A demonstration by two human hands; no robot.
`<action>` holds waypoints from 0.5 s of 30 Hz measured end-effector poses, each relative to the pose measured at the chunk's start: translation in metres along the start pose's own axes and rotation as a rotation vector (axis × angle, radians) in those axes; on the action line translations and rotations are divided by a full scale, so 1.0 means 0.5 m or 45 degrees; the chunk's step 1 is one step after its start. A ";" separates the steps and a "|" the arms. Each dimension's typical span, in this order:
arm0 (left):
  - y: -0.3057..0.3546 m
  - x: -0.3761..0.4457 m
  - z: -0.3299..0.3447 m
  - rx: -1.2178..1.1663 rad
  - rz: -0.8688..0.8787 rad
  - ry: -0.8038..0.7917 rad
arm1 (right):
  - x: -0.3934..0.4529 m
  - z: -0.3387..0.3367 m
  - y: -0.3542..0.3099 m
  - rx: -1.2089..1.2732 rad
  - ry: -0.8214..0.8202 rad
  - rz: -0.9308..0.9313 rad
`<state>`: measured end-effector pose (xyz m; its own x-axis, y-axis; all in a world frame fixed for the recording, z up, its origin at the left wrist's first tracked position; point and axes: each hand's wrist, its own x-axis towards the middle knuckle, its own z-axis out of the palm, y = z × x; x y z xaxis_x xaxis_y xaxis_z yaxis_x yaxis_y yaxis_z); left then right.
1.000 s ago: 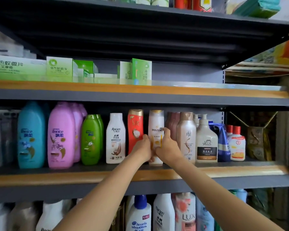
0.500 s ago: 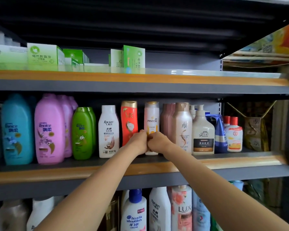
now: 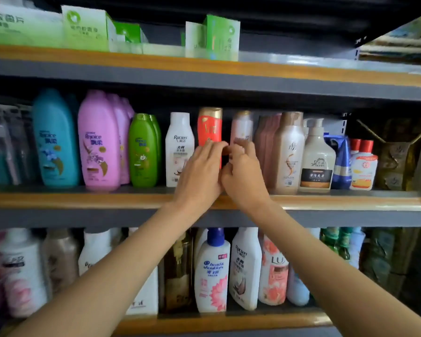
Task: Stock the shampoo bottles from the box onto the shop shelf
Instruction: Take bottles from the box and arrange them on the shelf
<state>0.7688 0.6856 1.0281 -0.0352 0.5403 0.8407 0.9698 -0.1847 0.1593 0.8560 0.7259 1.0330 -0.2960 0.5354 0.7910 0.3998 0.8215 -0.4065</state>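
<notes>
The pale pink-white shampoo bottle (image 3: 241, 127) with a gold cap stands upright on the middle shelf (image 3: 83, 200), long axis vertical, cap up, its label blurred and partly hidden behind the hands. It sits between a red bottle (image 3: 210, 125) with a gold cap on its left and a row of dusty pink bottles (image 3: 265, 137) on its right. The left hand (image 3: 199, 171) reaches in with fingers fairly straight in front of the red bottle; the right hand (image 3: 243, 173) has fingers bent at the pale bottle's front, though whether it actually grips it I cannot tell. The shelf is grey metal with a wood-coloured front edge. Green boxes (image 3: 85, 27) stand on the shelf above, more bottles on the one below.
</notes>
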 end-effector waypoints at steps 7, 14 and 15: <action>-0.135 -0.436 -0.039 -0.032 0.104 -0.048 | -0.369 0.185 -0.034 0.284 -0.294 -0.449; -0.275 -1.079 0.012 0.282 -0.453 -1.170 | -0.922 0.496 0.039 0.049 -1.531 -0.307; -0.283 -1.145 0.027 0.282 -0.584 -1.353 | -0.995 0.533 0.061 -0.061 -1.771 -0.261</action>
<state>0.6550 0.4135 0.5174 -0.2744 0.9510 -0.1422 0.9431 0.2950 0.1531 0.7844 0.5368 0.5056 -0.9446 0.1848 -0.2712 0.2659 0.9153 -0.3025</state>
